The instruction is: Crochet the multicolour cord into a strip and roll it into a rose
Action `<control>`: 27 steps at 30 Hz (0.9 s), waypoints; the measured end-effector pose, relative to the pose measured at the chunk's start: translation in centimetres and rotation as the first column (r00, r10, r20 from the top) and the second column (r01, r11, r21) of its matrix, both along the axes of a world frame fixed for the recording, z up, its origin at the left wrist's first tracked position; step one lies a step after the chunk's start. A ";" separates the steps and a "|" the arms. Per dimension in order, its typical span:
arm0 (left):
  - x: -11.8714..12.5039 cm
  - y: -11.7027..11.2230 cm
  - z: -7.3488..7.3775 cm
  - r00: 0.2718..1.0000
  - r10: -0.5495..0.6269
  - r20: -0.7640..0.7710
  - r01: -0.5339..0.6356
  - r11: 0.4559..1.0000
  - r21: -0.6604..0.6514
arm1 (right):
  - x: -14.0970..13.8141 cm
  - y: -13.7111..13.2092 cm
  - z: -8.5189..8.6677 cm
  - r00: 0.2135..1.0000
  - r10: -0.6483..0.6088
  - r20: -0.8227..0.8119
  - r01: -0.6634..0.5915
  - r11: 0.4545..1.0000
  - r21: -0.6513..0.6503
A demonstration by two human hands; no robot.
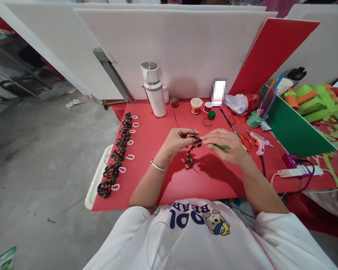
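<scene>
A multicoloured crochet strip [189, 153] in dark, red and orange yarn hangs in a curl between my hands, above the red table. My left hand [180, 141] pinches its upper end. In my right hand [224, 144] is a crochet hook [223, 146] with a green handle, its metal tip at the stitches by my left fingers. From the work a strand runs back toward a multicoloured yarn ball [174, 102] near the white board. Along the table's left edge lies a row of several crocheted flowers [117, 153] with white bead loops [130, 157] beside them.
A white thermos [155, 92], a paper cup [196, 105], a thread spool [208, 107] and green yarn [211, 115] stand at the back. To the right are scissors [239, 137], a pink glue gun [259, 142], a pen cup [255, 120] and a power strip [295, 171]. A green divider [295, 127] bounds that side.
</scene>
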State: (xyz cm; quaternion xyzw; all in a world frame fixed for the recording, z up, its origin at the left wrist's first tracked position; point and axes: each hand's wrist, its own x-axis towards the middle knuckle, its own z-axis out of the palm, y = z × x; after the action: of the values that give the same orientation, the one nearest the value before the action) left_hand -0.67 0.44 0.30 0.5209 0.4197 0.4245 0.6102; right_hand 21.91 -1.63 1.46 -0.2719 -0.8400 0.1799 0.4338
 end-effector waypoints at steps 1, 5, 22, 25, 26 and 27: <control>-0.1 0.0 0.0 1.000 -0.016 -0.003 0.016 1.000 -0.001 | 0.2 0.0 0.0 1.000 0.003 -0.030 -0.006 0.996 -0.092; -0.1 -0.1 -0.2 0.994 -0.095 0.055 0.096 0.995 -0.001 | 0.3 0.6 -1.7 0.961 0.018 -0.275 -0.148 0.876 -0.460; 0.5 -0.1 -0.7 0.994 0.002 0.111 -0.008 0.999 0.052 | -4.4 -1.0 -7.2 0.780 -0.285 -0.557 0.144 0.948 -0.284; 0.7 0.0 -0.8 0.996 0.021 0.081 -0.026 0.998 0.062 | -4.7 -1.6 -6.6 0.802 -0.356 -0.479 0.305 0.934 -0.185; 0.9 0.0 -0.9 0.996 0.039 0.084 -0.045 0.997 0.068 | -4.7 -1.8 -6.4 0.822 -0.374 -0.429 0.358 0.926 -0.122; 1.1 0.0 -1.0 0.994 0.063 0.093 -0.069 0.995 0.071 | -4.8 -1.9 -6.4 0.842 -0.390 -0.373 0.403 0.914 -0.048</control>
State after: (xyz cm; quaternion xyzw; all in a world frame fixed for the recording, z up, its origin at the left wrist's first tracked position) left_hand 0.46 0.47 -0.71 0.5094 0.3926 0.4828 0.5943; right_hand 17.12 -3.57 -4.90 -0.3932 -0.6698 0.1214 0.6181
